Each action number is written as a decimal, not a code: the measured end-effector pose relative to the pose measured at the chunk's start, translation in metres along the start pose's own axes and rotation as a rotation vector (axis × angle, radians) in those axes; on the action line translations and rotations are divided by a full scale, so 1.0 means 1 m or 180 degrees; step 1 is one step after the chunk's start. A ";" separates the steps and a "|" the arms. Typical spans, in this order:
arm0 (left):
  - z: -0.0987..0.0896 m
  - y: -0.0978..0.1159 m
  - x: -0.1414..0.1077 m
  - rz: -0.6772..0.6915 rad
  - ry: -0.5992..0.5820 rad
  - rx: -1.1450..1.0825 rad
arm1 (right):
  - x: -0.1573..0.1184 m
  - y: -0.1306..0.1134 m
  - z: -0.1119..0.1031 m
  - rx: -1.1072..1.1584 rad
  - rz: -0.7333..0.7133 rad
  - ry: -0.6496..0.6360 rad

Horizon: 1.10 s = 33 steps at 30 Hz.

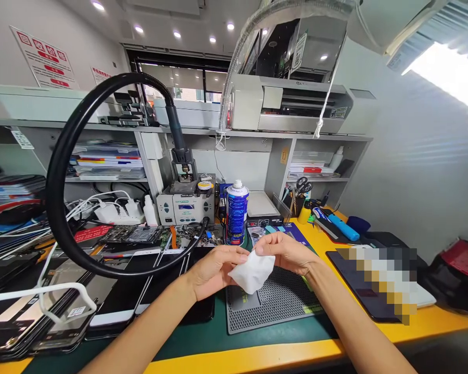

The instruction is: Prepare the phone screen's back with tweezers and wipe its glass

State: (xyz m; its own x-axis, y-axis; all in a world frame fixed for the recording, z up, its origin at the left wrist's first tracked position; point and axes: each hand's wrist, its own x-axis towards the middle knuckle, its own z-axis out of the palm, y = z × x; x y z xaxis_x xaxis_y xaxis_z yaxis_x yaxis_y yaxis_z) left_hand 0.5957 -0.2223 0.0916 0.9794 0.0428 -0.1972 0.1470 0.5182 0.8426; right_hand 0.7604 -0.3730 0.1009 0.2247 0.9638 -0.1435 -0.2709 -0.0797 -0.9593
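Between my two hands hangs a white wipe (253, 272), loosely folded and drooping toward its lower edge. My left hand (221, 264) pinches its left upper side with thumb and fingers. My right hand (278, 249) grips the top right corner, thumb pressed on the fabric. Both hands are raised over a grey perforated mat (257, 314) on the green work surface. Just behind them stands a blue spray can (237, 215) with a white nozzle.
Phones and screens (128, 291) are stacked at left. A hot air station (185, 205) stands behind, its black hose (56, 171) looping over the left side. At right lie a dark tablet (359, 285) and a blue bottle (343, 227). Scissors (304, 185) stand in a holder.
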 end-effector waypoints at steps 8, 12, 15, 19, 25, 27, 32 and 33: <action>0.004 0.001 0.000 0.0463 0.0189 -0.0167 | 0.008 0.004 0.005 0.0475 0.0212 0.0017; 0.001 0.003 0.001 0.0849 0.0521 -0.0149 | 0.010 0.005 0.007 0.0630 0.0708 -0.0275; 0.000 0.004 0.001 0.0920 0.0674 -0.0081 | 0.010 0.009 0.010 0.0663 0.0607 -0.0214; 0.000 0.003 0.003 0.0893 0.0830 -0.0029 | 0.014 0.015 0.011 0.0608 0.0320 0.0077; -0.003 0.001 0.006 0.1063 0.1131 -0.0018 | 0.016 0.016 0.005 0.0312 -0.0188 0.0688; -0.004 0.001 0.006 0.1165 0.1268 0.0093 | 0.014 0.014 0.003 0.0167 -0.0343 0.0832; -0.004 0.001 0.002 0.1226 0.1480 0.0692 | 0.012 0.013 -0.001 -0.0087 -0.0495 0.0965; -0.005 0.001 0.002 0.1181 0.1451 0.0835 | 0.013 0.013 -0.001 -0.0126 -0.0487 0.0980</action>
State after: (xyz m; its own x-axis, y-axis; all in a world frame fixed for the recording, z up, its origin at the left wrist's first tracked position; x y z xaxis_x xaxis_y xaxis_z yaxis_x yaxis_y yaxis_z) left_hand 0.5970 -0.2176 0.0902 0.8231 0.5677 -0.0135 -0.1049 0.1754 0.9789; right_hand 0.7610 -0.3622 0.0861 0.5335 0.8438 -0.0580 -0.1769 0.0442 -0.9832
